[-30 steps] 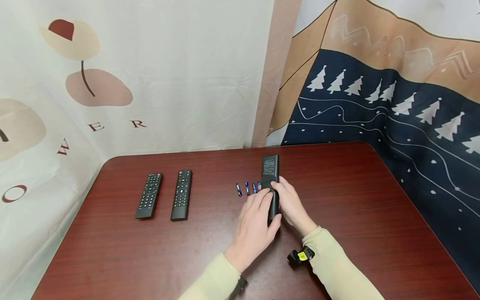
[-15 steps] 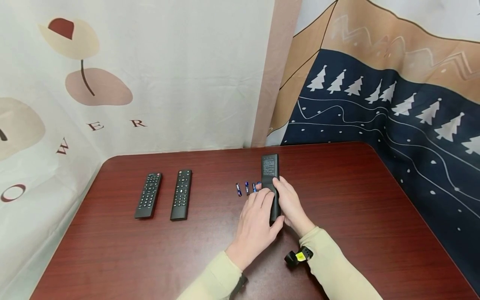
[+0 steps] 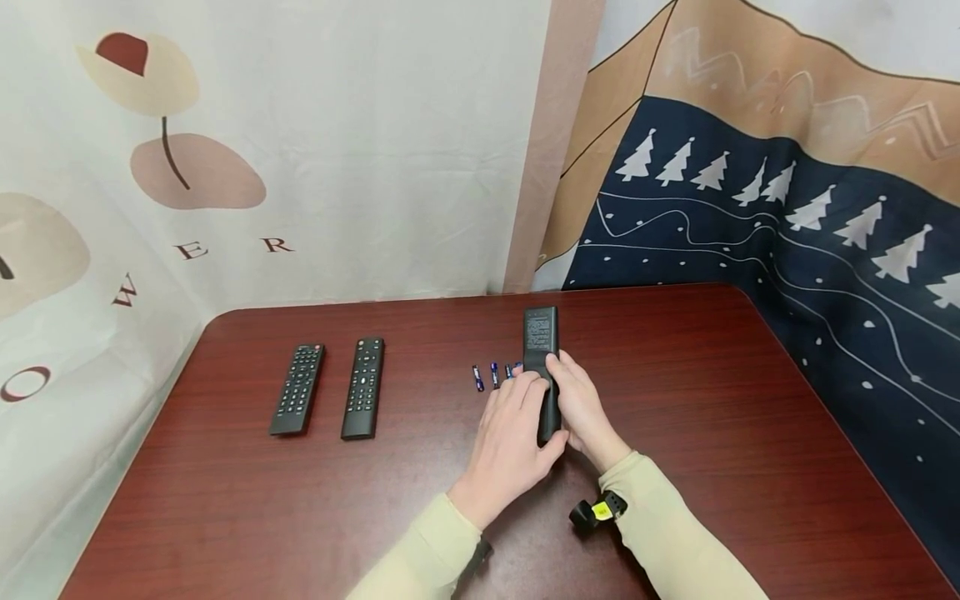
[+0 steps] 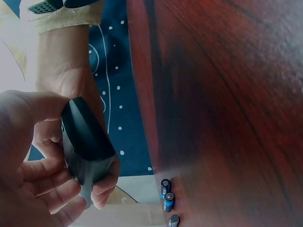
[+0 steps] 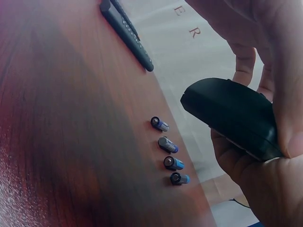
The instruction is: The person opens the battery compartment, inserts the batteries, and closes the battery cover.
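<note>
The head view is showing a remote (image 3: 541,333) being held face down above the table (image 3: 225,500), the right hand (image 3: 587,410) gripping its side, the left hand (image 3: 504,442) pinching round its near end. It is probably feeling light, stiff and slightly slippery, its long edges offering the best hold. The right wrist view is showing four batteries (image 5: 173,163); in the head view, the remote is partly hiding one.

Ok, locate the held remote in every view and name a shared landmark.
Head: held remote, just right of and below centre.
Left wrist: held remote, left of centre, slightly low.
Right wrist: held remote, right of centre, about mid-height.
Shared landmark: the batteries, visible in all three.
</note>
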The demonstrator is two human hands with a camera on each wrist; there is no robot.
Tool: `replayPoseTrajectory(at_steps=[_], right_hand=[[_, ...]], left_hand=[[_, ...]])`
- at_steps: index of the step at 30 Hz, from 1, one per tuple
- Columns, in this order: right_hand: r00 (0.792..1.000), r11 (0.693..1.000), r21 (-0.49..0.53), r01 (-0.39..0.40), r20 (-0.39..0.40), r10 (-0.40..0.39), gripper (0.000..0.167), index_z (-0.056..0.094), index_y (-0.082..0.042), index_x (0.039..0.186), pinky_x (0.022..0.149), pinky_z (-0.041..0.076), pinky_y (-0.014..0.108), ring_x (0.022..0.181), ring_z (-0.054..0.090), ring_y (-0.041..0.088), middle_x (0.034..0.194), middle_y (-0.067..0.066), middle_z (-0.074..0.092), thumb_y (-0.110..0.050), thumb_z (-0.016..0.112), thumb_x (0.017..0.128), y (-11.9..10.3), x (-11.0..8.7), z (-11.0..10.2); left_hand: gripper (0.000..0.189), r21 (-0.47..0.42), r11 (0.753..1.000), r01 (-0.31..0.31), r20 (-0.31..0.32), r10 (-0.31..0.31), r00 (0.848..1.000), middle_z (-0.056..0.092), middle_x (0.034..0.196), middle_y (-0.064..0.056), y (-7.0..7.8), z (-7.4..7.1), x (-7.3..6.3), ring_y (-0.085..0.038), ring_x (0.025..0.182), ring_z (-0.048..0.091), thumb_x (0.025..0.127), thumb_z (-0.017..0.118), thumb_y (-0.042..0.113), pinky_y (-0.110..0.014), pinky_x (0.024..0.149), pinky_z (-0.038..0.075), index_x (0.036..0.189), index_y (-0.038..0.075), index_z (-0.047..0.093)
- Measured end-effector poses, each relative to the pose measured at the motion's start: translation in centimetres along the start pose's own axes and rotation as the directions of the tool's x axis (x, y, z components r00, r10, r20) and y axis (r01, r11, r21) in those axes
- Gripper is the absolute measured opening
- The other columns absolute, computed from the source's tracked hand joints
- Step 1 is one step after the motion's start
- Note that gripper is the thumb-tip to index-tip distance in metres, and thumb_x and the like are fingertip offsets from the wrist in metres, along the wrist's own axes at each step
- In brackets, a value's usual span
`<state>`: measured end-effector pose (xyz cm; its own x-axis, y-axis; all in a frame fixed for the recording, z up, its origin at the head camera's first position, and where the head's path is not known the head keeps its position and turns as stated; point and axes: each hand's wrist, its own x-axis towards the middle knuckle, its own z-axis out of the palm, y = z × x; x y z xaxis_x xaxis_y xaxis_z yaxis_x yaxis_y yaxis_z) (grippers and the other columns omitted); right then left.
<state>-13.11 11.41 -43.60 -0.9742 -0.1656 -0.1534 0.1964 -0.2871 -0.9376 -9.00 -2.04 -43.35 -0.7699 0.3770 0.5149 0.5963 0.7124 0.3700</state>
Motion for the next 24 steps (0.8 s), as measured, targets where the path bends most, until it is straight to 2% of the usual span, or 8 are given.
replayPoseTrajectory(at_steps=[13, 19, 24], right_hand=[[1.000, 0.995, -0.093, 0.017, -0.009, -0.017, 0.047, 0.039, -0.006, 0.153, 0.090, 0.059, 0.032, 0.105, 0.068, 0.018, 0.130, 0.024, 0.062, -0.032, 0.029, 0.114, -0.1, 0.5, -0.2], [1.000, 0.994, -0.112, 0.004, -0.009, -0.005, 0.048, 0.036, -0.009, 0.156, 0.090, 0.059, 0.033, 0.106, 0.068, 0.017, 0.134, 0.024, 0.060, -0.033, 0.031, 0.114, 0.0, 1.0, -0.5], [1.000, 0.992, -0.124, 0.003, -0.007, -0.004, 0.048, 0.038, -0.008, 0.154, 0.088, 0.059, 0.034, 0.105, 0.068, 0.018, 0.134, 0.026, 0.059, -0.033, 0.032, 0.114, 0.0, 1.2, -0.5]], left_hand=[[0.055, -0.014, 1.000, -0.028, 0.013, 0.028, 1.000, 0.059, 0.125, -0.007, -0.7, 0.3, 0.7, -0.027, 0.116, 0.056, 0.079, 0.084, 0.030, -0.042, 0.099, 0.049, 0.122, 0.005, 0.059], [0.055, -0.031, 0.999, -0.010, 0.048, 0.012, 0.999, 0.057, 0.127, -0.007, -1.1, 0.5, 1.0, -0.026, 0.114, 0.055, 0.081, 0.084, 0.031, -0.041, 0.101, 0.048, 0.123, 0.005, 0.058], [0.055, -0.039, 0.999, -0.002, 0.053, 0.004, 0.999, 0.057, 0.126, -0.008, -1.3, 0.6, 1.1, -0.025, 0.112, 0.054, 0.081, 0.084, 0.031, -0.040, 0.100, 0.048, 0.122, 0.005, 0.057]])
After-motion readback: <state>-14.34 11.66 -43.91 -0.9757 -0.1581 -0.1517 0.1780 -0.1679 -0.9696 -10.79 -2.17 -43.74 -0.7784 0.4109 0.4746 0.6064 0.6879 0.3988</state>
